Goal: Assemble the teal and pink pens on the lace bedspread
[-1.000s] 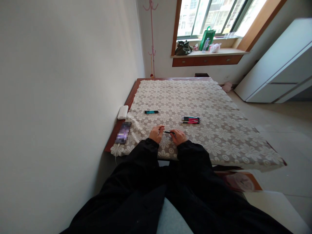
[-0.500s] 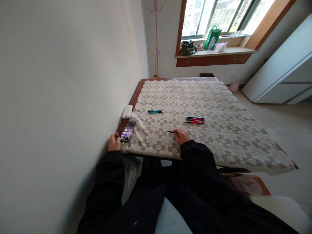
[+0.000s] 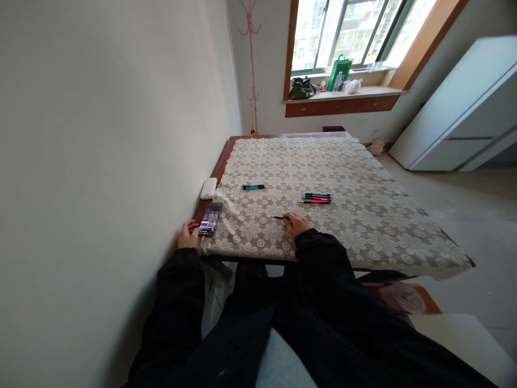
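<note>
My right hand [image 3: 297, 223] rests on the lace-covered table [image 3: 363, 215] and grips a thin black pen [image 3: 279, 218] that points left. My left hand [image 3: 188, 235] is at the table's near left corner, its fingers touching the lower end of a phone [image 3: 210, 220] lying there. A teal pen [image 3: 253, 187] lies alone further back. To the right of it sits a small bundle of red and teal pens [image 3: 316, 198]. Black sleeves cover both my arms.
A white power bank [image 3: 209, 188] lies by the wall behind the phone. A white wall runs close along the left. A white cabinet [image 3: 456, 118] stands at the right, and bags sit on the window sill [image 3: 343, 92]. A pink coat stand [image 3: 251, 64] fills the far corner.
My left hand let go of the black pen and moved left to the phone at the table's corner. My right hand stayed put with the pen.
</note>
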Tool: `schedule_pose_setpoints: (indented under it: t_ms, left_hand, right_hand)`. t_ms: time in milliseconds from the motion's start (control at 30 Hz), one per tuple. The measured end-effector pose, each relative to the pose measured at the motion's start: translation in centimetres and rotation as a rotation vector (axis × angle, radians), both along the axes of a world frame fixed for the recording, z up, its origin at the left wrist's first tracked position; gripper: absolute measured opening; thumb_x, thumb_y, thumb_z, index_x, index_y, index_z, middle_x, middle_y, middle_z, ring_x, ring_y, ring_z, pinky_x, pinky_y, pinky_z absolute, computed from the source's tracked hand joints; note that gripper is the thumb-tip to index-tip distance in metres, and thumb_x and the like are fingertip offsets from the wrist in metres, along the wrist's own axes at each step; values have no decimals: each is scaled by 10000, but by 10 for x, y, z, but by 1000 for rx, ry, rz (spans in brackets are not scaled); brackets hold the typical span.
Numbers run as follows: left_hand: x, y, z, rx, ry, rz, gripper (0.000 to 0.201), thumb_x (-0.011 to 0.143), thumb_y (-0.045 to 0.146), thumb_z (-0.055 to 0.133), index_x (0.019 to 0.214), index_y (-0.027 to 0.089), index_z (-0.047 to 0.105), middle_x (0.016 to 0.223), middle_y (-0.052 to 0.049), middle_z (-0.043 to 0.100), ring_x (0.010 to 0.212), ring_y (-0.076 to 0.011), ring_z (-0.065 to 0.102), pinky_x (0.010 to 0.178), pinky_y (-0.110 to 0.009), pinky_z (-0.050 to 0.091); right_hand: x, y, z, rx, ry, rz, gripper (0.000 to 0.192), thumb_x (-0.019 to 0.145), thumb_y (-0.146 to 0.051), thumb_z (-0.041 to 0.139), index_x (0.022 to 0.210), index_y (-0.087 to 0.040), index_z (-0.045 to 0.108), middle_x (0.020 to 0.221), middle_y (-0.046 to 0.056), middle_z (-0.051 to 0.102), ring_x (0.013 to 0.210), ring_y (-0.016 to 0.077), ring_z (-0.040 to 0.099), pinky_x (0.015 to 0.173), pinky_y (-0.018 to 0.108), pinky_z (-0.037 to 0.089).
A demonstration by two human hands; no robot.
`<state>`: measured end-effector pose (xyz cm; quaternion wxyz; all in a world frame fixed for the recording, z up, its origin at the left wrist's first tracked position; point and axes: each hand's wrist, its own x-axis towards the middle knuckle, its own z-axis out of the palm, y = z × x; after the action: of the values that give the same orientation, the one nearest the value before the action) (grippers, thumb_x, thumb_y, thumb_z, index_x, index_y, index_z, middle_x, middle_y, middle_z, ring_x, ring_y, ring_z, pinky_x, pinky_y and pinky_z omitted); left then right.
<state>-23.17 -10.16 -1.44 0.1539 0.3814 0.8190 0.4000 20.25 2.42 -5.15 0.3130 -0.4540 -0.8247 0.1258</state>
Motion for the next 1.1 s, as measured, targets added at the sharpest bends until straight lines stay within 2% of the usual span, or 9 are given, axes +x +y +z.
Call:
schedule_pose_setpoints:
  t_ms: [100,300,500,600,667,733,833,1000,1100]
  left_hand:
    - [0,0,3,25,-41,0,368,794,242,570,1160,197,574,1095,-52,720,951,-189,663,947,-359,517]
    - [6,-1,13,12,-13,-17,407,745,194,559,1152,192,554,991,-46,726,920,-198,669,902,-370,543]
    - [3,6,16,-32,-32,-9,431,759,220,592,1185,205,527,1062,-50,717,903,-203,665,932,-383,513]
    - [14,11,20,-82,123,-24,465,765,204,594,1225,186,533,1125,-99,696,991,-263,648,979,-432,471]
    - [33,14,24,41,321,-34,463,771,201,590,1232,179,554,1203,-121,665,1122,-296,595,1049,-457,412]
    - [61,18,29,122,349,-147,420,796,222,575,1214,190,580,1159,-102,681,1091,-280,605,1021,-426,434]
    - [110,26,32,98,155,-391,325,848,287,558,1151,189,619,1019,-71,711,834,-209,640,823,-343,507]
    - [176,54,22,37,-94,-604,282,837,338,628,1082,199,643,970,-78,708,743,-162,648,718,-299,505]
    - [200,76,19,-13,-288,-712,396,807,363,684,1144,184,581,873,-56,704,617,-126,615,607,-263,488]
  right_hand:
    - [0,2,-1,6,-6,5,163,905,-271,519,962,-208,658,981,82,696,938,223,632,880,358,481]
    - [-1,4,0,9,-12,8,155,897,-265,532,961,-214,664,965,73,696,926,210,632,881,344,483]
    - [-3,4,4,-10,2,10,158,890,-253,536,956,-203,670,983,80,695,933,209,634,886,341,486]
    - [-3,5,4,-18,-2,15,157,889,-257,538,957,-205,670,990,78,696,944,209,636,886,340,488]
    - [-3,7,3,-26,7,14,156,884,-262,541,950,-206,670,983,75,698,935,208,639,881,342,491]
    - [-3,8,2,-36,28,10,160,881,-270,541,951,-208,671,974,67,700,922,204,643,873,341,496]
    - [-2,10,1,-53,66,-8,172,888,-288,529,958,-215,668,952,54,704,895,197,648,854,335,503]
    - [-1,11,-2,-64,132,-17,177,876,-320,533,932,-224,670,926,47,707,856,191,645,824,328,508]
    - [0,11,-3,-65,176,-28,218,874,-358,521,921,-211,674,862,52,701,776,194,639,755,330,513]
